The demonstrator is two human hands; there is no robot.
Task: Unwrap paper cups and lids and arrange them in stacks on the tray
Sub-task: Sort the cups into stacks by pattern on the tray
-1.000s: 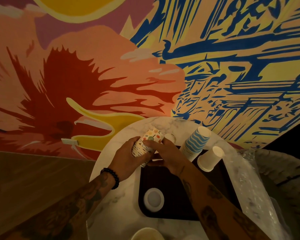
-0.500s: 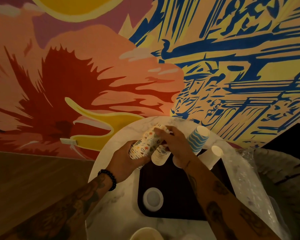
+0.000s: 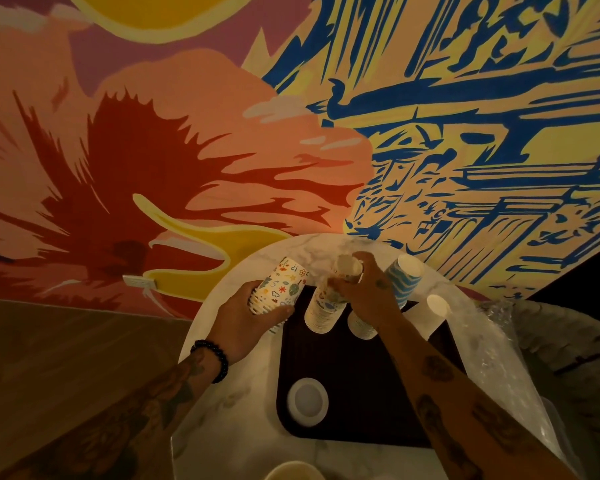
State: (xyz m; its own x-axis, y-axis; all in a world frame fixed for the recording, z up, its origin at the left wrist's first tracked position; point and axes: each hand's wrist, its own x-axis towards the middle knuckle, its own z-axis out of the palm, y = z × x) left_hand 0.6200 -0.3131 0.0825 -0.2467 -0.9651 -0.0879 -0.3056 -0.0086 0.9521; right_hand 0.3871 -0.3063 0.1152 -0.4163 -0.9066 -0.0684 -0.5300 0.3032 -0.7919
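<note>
Head camera, item one: a stack of nested paper cups printed with small coloured flowers and leaves (image 3: 279, 285). The left hand (image 3: 246, 323) grips it, fingers curled round its rim end. I read the long axis as tilted, with the rims low toward the palm and the closed base up toward the wall. It is held over the table just left of the tray's far corner.

Item two: a second stack of the same flower-print cups (image 3: 324, 308). The right hand (image 3: 368, 292) holds it, fingers wrapped round the upper end. The axis leans the same way, rims down over the far left corner of the tray. I cannot tell whether the rims touch it.

Item three: a short pale cup stack (image 3: 362, 329) shows beneath the right wrist. I cannot tell whether it is held or standing.

Container: a dark rectangular tray (image 3: 361, 393). Logged on it:
- a round white plastic lid (image 3: 307, 401), lying flat near the front left corner
- a stack of blue wavy-striped paper cups (image 3: 404, 280), base uppermost, at the far side
- a plain white paper cup (image 3: 430, 315), base uppermost, just right of the striped stack

Surroundings: the tray sits on a round white marble table (image 3: 222, 427). Clear crumpled plastic wrap (image 3: 492, 362) lies along the tray's right side. A black beaded bracelet (image 3: 212, 358) is on the left wrist. A painted mural wall (image 3: 187, 150) stands behind.
</note>
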